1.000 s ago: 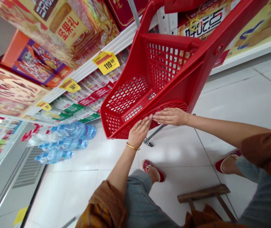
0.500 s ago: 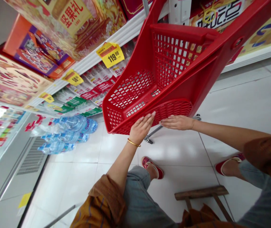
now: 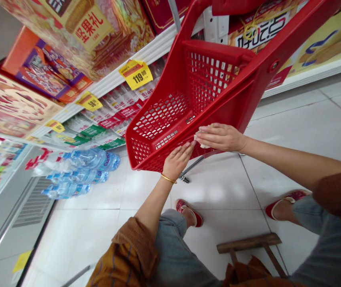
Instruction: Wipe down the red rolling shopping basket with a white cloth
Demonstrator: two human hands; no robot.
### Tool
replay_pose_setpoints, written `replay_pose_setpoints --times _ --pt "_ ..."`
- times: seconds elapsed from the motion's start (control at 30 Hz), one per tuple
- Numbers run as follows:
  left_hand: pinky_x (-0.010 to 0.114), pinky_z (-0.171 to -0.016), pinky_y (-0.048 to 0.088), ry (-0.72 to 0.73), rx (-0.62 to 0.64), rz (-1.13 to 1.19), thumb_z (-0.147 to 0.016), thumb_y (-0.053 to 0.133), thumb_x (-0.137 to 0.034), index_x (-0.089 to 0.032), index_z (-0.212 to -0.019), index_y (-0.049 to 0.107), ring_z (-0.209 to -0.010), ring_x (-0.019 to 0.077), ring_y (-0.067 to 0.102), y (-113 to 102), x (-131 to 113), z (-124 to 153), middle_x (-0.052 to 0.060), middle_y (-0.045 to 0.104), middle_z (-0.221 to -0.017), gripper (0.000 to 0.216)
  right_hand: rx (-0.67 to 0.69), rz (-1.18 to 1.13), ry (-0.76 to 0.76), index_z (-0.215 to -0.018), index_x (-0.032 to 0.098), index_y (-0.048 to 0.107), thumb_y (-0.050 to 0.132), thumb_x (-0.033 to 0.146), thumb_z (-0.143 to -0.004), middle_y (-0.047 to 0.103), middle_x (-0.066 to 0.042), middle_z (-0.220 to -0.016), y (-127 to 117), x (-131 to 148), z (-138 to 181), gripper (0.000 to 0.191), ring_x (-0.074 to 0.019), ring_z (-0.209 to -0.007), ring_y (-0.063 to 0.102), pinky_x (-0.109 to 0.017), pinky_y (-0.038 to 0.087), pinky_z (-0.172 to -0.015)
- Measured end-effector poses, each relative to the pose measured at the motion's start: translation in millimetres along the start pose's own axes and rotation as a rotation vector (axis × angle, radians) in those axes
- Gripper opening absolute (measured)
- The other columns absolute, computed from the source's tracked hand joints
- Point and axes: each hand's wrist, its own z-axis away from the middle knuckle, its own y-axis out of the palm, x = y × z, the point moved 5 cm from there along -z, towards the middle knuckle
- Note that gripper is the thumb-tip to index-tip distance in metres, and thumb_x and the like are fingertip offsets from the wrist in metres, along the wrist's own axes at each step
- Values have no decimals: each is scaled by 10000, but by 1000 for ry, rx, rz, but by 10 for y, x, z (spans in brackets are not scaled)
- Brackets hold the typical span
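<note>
Shop floor [image 3: 107,227]: shiny white tiles lay below the fingers, with the person's red shoes [image 3: 190,213] on them.
Shelf [image 3: 100,85]: it stood past the fingers, behind the cart, with big bright boxes [image 3: 95,28] and yellow price tags [image 3: 136,74].
Water bottles [image 3: 91,159]: blue ones sat on the floor, to the left of the left fingers.
Red cart [image 3: 230,111]: it was tilted in the view, and its near side was right by both hands' fingertips.
White wad [image 3: 204,146]: it looked soft, maybe cloth or paper, and poked out around the right fingertips, at the cart's near side.
Right hand [image 3: 222,137]: its fingers were long and close together over the wad. I could not tell if they pinched it or just pressed on it.
Left hand [image 3: 176,159]: its fingers were straight and flat, gripping nothing that showed, with the tips right by the wad.
Work so far: the wad was already out and at the cart, so this looked like the middle of the job. Which bits were done and which were left, I could not tell.
</note>
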Motion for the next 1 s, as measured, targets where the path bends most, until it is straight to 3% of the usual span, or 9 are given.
replay_pose_setpoints --times 0.27,0.43,0.63,0.83,1.0 --pt "233 -1220 7 10 14 52 -947 384 -89 -193 -1440 399 -1408 79 267 18 13 3 -10 443 -1445 504 -102 100 -74 -1388 221 450 522 188 -947 569 -15 -1351 126 134 130 448 -119 -1337 422 -299 344 -1144" --pt "236 -1218 -17 17 2 46 -957 381 -96 -203 -1448 382 -1396 77 303 3 9 -3 -21 450 -1438 503 -17 38 -35 -1400 239 436 487 172 -958 586 -20 -1330 263 136 254 450 -109 -1278 494 -297 362 -1129" --pt "220 -1219 88 -14 74 86 -941 375 -83 -223 -1475 323 -1390 80 327 39 15 -3 -16 442 -1447 555 6 21 -36 -1393 248 450 507 213 -955 584 -10 -1329 442 207 443 442 -88 -1260 509 -254 318 -1140" --pt "212 -1217 53 15 44 86 -939 384 -79 -203 -1468 343 -1404 71 294 46 1 3 -19 430 -1458 545 69 -52 -21 -1362 272 489 482 198 -962 600 7 -1313 616 226 595 407 -79 -1236 531 -247 346 -1120" --pt "210 -1215 99 25 55 93 -916 394 -70 -202 -1472 339 -1405 74 296 67 -43 -12 -1 435 -1455 574 111 -146 -44 -1328 255 530 434 160 -967 598 -15 -1321 676 259 696 386 -77 -1258 508 -250 385 -1095"
